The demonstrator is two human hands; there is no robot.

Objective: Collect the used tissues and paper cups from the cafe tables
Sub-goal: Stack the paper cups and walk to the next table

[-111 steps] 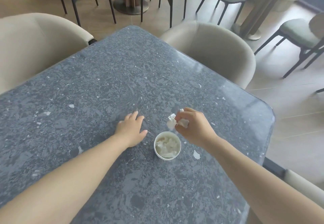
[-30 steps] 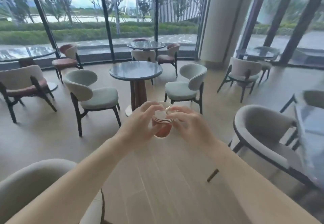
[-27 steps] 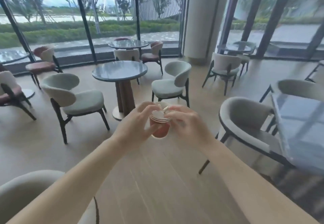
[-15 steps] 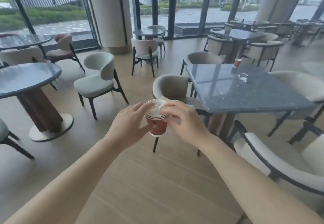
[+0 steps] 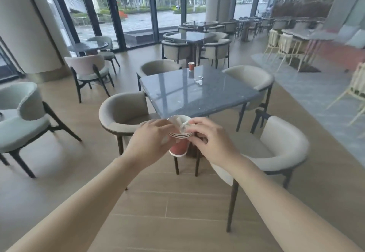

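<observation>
The left hand (image 5: 150, 139) is curling round a stack of red paper cups (image 5: 178, 147) in mid-air. The right hand (image 5: 211, 143) is gripping the opposite side at the rim, fingers hiding much of the cup wall, with tissue (image 5: 182, 126) poking out on top. Farther off, another red cup (image 5: 191, 66) is standing on the grey bench (image 5: 197, 97) near blurry white scraps (image 5: 199, 81).

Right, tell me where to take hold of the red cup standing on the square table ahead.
Grip the red cup by its side wall under the rim, thumb and fingers wrapped round. It stands upright near the far edge of the square table, so probably come in level from the near side, left of the tissues. Its wall widens upward, which should resist slipping.
</observation>
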